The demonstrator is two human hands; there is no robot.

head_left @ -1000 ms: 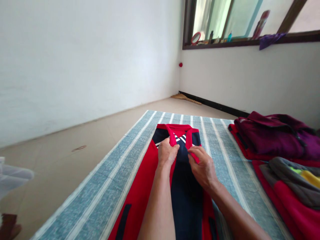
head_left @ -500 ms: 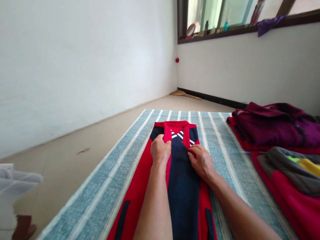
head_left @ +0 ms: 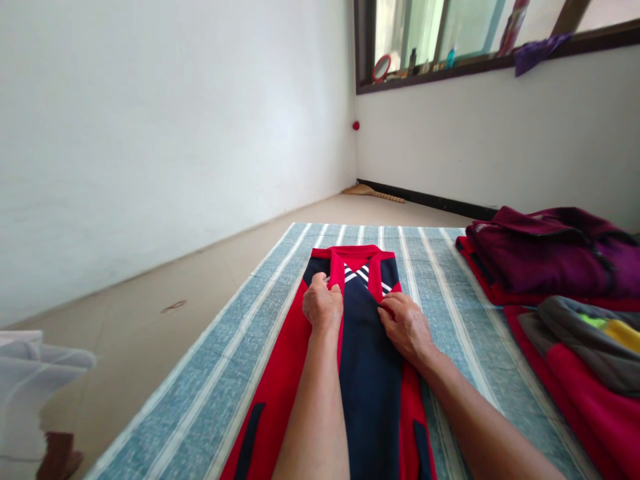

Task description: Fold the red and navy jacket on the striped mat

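A red and navy collared jersey point(head_left: 370, 373) lies folded lengthwise on a blue-and-white striped mat point(head_left: 240, 373), with its red collar point(head_left: 355, 257) at the far end. My left hand point(head_left: 323, 307) grips the left red collar strip, just beside the white-striped V at the neck. My right hand point(head_left: 405, 327) pinches the end of the right collar strip at the navy front. The two hands sit close together, with the navy panel running between my forearms. The lower part of the jersey is partly hidden under my arms.
Folded maroon clothing point(head_left: 545, 257) on red cloth and a grey-and-red pile point(head_left: 585, 373) lie at the mat's right edge. White walls rise beyond the tiled floor point(head_left: 150, 280). A broom point(head_left: 373, 193) lies in the corner. A translucent white bag point(head_left: 35, 380) sits at lower left.
Both hands have moved apart and lower on the collar, and the collar strips lie flatter on the navy front. The view has tilted slightly.
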